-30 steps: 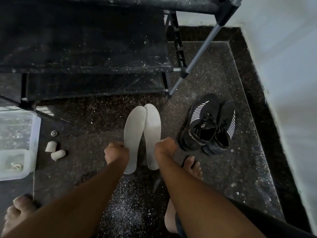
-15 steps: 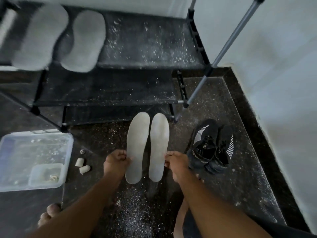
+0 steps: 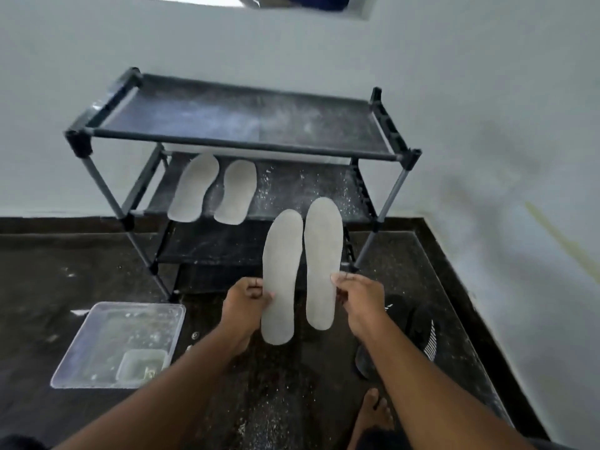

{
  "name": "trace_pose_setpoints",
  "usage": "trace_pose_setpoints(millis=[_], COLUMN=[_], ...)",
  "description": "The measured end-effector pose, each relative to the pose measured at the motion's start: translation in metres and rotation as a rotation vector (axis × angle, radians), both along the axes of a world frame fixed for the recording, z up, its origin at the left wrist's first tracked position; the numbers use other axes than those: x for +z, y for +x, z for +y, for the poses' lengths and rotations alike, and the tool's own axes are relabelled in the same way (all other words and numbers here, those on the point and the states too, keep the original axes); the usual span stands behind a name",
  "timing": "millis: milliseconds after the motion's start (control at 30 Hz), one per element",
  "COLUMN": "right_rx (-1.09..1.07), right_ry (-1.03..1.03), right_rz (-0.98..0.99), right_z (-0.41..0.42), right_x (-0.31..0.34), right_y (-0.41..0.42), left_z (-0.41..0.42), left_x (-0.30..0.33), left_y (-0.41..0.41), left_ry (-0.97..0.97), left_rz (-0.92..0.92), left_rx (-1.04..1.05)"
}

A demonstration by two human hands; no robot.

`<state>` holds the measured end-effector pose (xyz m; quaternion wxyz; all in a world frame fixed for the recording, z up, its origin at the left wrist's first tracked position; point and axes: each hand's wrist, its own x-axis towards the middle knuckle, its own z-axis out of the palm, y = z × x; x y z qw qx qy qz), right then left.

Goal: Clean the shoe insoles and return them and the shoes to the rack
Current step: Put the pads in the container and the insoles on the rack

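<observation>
My left hand (image 3: 246, 298) pinches the edge of a pale grey insole (image 3: 281, 274), and my right hand (image 3: 358, 297) pinches a second insole (image 3: 322, 258). Both insoles are held upright, side by side, in front of the black shoe rack (image 3: 240, 144). Two more grey insoles (image 3: 194, 190) (image 3: 236, 193) lie on the rack's middle shelf at its left. The pair of black shoes (image 3: 418, 332) with white stripes sits on the floor to the right, partly hidden behind my right forearm.
A clear plastic tub (image 3: 107, 342) holding a smaller container stands on the dark floor at the left. White powder dusts the rack shelves and the floor. My bare foot (image 3: 373, 414) shows at the bottom right. A pale wall runs behind and to the right.
I have risen and the view has tilted up, so the whole rack now shows. Both hands have lifted the two insoles from near the floor to the height of the rack's shelves.
</observation>
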<state>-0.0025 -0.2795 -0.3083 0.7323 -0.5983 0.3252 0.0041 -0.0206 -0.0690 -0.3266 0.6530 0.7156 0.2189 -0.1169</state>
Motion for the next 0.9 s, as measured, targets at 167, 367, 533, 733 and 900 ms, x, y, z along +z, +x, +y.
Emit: trace_pose_setpoints(millis=[167, 367, 533, 733, 900], right_rx=[-0.035, -0.091, -0.062, 0.027, 0.187], right_ry=[0.031, 0.118, 0.161, 0.3, 0.442], right_rz=[0.03, 0.104, 0.131, 0.16, 0.185], right_z=[0.006, 0.01, 0.004, 0.004, 0.007], right_x=[0.027, 0.029, 0.026, 0.035, 0.041], right_y=[0.04, 0.091, 0.123, 0.109, 0.06], left_z=[-0.007, -0.015, -0.023, -0.022, -0.029], left_x=[0.038, 0.05, 0.055, 0.063, 0.055], left_y=[0.031, 0.075, 0.109, 0.11, 0.069], left_ry=[-0.165, -0.2, -0.238, -0.44, -0.512], left_rz=[0.028, 0.096, 0.065, 0.126, 0.145], left_rx=[0.036, 0.164, 0.191, 0.304, 0.309])
